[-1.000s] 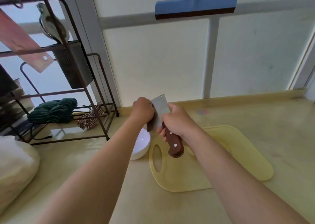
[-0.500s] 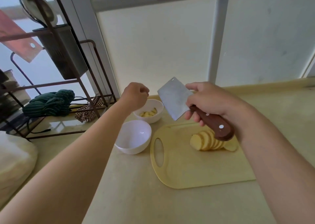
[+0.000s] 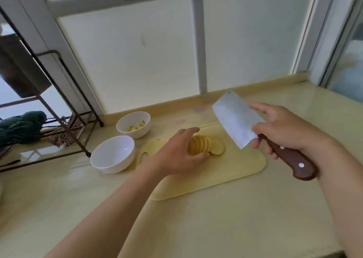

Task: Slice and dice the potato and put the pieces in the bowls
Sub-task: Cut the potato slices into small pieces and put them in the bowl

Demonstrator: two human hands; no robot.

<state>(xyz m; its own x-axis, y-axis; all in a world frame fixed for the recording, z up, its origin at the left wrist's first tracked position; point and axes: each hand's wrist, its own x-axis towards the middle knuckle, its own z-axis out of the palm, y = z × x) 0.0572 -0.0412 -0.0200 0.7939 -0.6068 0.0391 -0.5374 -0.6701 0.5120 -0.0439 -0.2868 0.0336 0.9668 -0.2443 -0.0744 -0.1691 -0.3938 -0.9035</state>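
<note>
A row of round potato slices (image 3: 204, 145) lies on the pale yellow cutting board (image 3: 241, 165). My left hand (image 3: 177, 154) reaches over the board with fingers spread, its thumb and fingertips touching the left end of the slices. My right hand (image 3: 280, 128) holds a cleaver (image 3: 235, 120) by its brown handle, blade raised above the board's right side. Two white bowls stand left of the board: the near bowl (image 3: 113, 153) is empty, the far bowl (image 3: 133, 124) holds diced potato pieces.
A dark metal rack (image 3: 59, 104) stands at the left with a green cloth (image 3: 21, 126) on its lower shelf. The counter meets a white wall panel behind the board. A window frame is at the far right.
My left hand has come down from above the far bowl to the potato slices and has opened. The cleaver has shifted right, still raised. The camera has tilted down.
</note>
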